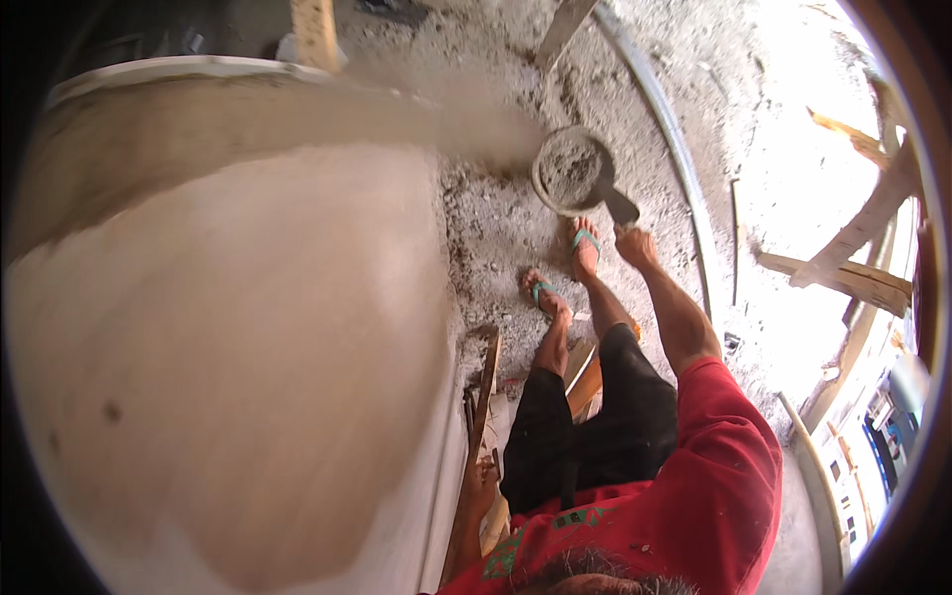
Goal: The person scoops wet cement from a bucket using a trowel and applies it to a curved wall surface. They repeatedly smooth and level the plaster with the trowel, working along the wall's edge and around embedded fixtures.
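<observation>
My right hand (633,245) grips a trowel, its grey blade (619,202) tilted at the rim of a round bucket (543,181) that holds grey mortar (573,162). Low at the centre, my left hand (481,480) is wrapped round a long, narrow wooden strip (485,386) beside the wall. A smooth pale plastered surface (248,367) fills the left of the view, with a darker, damp-looking band (149,149) along its top; part of that band is blurred toward the bucket. My sandalled feet are below the bucket.
Rubble-strewn grey floor (496,228) surrounds my feet. A long grey strip (659,114) curves across it to the right of the bucket. Crossed timbers (853,273) and loose sticks lie at the right, near a bright edge. An upright post (315,30) stands at the top, behind the plastered surface.
</observation>
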A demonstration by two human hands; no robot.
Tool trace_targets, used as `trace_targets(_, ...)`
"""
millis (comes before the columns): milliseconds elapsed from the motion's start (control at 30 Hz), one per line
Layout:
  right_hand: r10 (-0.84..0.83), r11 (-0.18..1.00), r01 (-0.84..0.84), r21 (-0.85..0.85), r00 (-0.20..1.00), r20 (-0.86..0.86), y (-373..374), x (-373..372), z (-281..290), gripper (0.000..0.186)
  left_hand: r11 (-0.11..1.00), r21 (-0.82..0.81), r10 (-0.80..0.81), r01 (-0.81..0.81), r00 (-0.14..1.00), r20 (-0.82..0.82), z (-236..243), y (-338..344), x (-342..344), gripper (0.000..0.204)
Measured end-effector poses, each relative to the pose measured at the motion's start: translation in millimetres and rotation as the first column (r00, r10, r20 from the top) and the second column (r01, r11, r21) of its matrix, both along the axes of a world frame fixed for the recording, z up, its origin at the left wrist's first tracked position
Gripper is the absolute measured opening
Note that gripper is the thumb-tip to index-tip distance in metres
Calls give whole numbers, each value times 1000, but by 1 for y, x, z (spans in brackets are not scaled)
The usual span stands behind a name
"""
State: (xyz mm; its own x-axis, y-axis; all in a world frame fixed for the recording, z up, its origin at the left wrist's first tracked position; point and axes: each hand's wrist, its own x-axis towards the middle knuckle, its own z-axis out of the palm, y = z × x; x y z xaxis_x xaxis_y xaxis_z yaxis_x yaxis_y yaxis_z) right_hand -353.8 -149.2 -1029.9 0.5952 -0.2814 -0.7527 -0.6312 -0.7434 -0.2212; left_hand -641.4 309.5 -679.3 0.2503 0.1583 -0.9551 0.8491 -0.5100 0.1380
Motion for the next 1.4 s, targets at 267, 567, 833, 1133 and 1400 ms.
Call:
trace_targets(267, -270, 959, 273, 72, 961, -54, 59, 71, -167, 63, 967, 171, 221, -190, 957, -188, -37, -26, 3, 32)
trace_targets(567, -361, 830, 252, 498, 923, 135, 39, -15, -117, 51, 968, 37, 240, -248, 959, 151, -5, -39, 104, 36)
trace_targets(833, 220, 879, -447, -165, 75, 973, 38, 13, 84, 38, 951, 308, -292, 6, 340, 894, 175, -42, 225, 37)
trace_targets(1133, -695, 87, -351, 932, 649, 309, 126, 221, 616, 30, 473, 294, -860, -830, -363, 359, 481, -14, 218, 61)
trace_targets(1400, -806, 584, -517, 625, -458, 375, 162, 334, 908, 34, -70, 19, -996, -997, 71, 54, 576, 62, 126, 55)
